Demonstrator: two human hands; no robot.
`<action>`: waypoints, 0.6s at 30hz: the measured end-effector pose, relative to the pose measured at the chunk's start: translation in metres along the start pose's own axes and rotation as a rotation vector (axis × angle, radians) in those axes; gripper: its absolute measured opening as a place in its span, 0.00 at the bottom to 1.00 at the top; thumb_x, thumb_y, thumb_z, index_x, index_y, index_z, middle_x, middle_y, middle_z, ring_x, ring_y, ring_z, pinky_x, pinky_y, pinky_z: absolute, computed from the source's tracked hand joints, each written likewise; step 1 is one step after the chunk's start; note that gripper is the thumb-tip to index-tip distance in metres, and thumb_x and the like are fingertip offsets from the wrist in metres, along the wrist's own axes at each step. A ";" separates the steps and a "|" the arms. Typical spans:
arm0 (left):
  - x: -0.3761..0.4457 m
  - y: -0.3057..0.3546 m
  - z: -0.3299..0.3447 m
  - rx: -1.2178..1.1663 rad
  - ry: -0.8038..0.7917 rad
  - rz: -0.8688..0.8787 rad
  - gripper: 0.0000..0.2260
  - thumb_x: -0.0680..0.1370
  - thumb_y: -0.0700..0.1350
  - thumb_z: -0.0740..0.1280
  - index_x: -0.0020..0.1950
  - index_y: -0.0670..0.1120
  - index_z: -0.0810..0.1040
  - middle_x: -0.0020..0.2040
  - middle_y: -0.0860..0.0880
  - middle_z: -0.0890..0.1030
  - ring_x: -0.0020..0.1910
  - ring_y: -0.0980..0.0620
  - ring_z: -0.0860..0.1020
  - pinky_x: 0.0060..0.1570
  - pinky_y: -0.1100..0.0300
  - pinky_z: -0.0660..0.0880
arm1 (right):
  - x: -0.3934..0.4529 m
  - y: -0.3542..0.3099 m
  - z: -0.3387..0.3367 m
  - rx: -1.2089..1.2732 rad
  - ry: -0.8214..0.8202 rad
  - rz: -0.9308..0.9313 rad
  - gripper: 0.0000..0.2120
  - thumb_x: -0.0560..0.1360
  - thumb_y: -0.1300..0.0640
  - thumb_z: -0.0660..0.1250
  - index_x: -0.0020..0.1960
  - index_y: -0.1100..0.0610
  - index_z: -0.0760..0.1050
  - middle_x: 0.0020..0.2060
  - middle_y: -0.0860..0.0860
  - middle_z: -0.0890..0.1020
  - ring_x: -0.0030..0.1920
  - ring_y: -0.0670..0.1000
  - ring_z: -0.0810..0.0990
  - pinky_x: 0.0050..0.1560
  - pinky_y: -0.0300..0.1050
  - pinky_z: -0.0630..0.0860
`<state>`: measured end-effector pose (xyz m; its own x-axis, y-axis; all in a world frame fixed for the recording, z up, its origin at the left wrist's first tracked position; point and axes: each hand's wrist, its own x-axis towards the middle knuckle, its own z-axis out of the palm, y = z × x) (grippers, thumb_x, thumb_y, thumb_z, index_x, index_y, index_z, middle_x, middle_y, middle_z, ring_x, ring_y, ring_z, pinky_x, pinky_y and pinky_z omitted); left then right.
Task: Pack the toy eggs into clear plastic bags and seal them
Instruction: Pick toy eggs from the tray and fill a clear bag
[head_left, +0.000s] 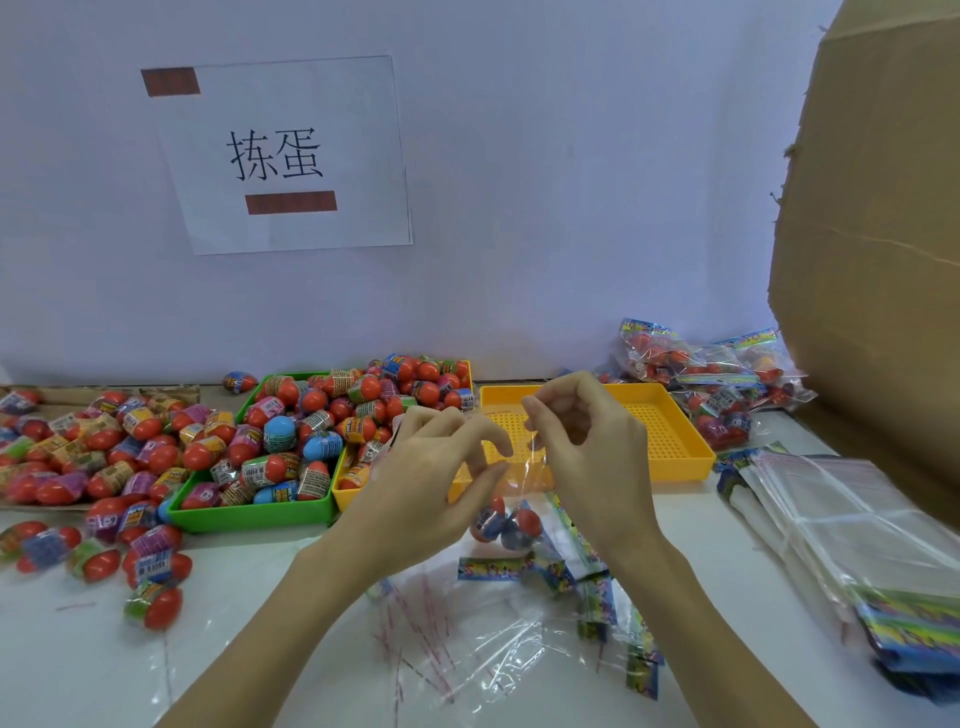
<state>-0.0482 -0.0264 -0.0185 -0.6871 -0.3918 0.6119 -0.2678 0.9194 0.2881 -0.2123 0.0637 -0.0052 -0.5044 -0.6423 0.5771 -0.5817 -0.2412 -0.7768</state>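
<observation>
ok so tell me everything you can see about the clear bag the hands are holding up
The clear bag is thin, glossy, see-through plastic, hanging upright above the white table. The left hand and the right hand each pinch its top edge, apart from each other. At its bottom sit toy eggs, red with printed wrappers; the count is unclear. It hangs in front of the yellow tray. Whether the mouth is sealed cannot be told.

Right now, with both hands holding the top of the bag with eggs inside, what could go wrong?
1. The left hand and right hand pinch only the thin top of the clear bag; the eggs in the bag hang low, so it might slip.
2. Peeled strips and empty bags litter the table below, and might stick to the seal.
3. The loose eggs lie near the table's front edge and could roll off.
</observation>
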 end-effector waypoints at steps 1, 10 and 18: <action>0.001 0.001 0.000 -0.006 0.039 0.020 0.12 0.82 0.56 0.65 0.60 0.52 0.81 0.47 0.60 0.81 0.55 0.55 0.72 0.60 0.67 0.64 | 0.000 0.001 0.000 0.008 -0.007 0.007 0.04 0.81 0.57 0.72 0.49 0.56 0.79 0.37 0.47 0.83 0.36 0.46 0.83 0.38 0.35 0.78; 0.002 0.002 0.011 -0.482 0.174 -0.425 0.38 0.72 0.63 0.79 0.77 0.56 0.66 0.69 0.57 0.74 0.69 0.60 0.75 0.68 0.65 0.74 | 0.001 0.005 0.004 0.161 -0.138 0.091 0.03 0.86 0.59 0.63 0.52 0.56 0.73 0.39 0.50 0.86 0.37 0.51 0.86 0.38 0.47 0.84; -0.001 -0.010 0.016 -0.757 0.018 -0.450 0.22 0.76 0.47 0.80 0.66 0.53 0.76 0.49 0.48 0.88 0.44 0.47 0.88 0.46 0.56 0.85 | -0.002 0.003 0.011 0.372 -0.165 0.301 0.10 0.87 0.53 0.60 0.58 0.58 0.75 0.41 0.55 0.88 0.40 0.57 0.87 0.45 0.55 0.86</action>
<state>-0.0556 -0.0348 -0.0339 -0.6122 -0.7175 0.3323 0.0135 0.4108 0.9116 -0.2060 0.0561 -0.0113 -0.4896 -0.8227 0.2891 -0.1436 -0.2509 -0.9573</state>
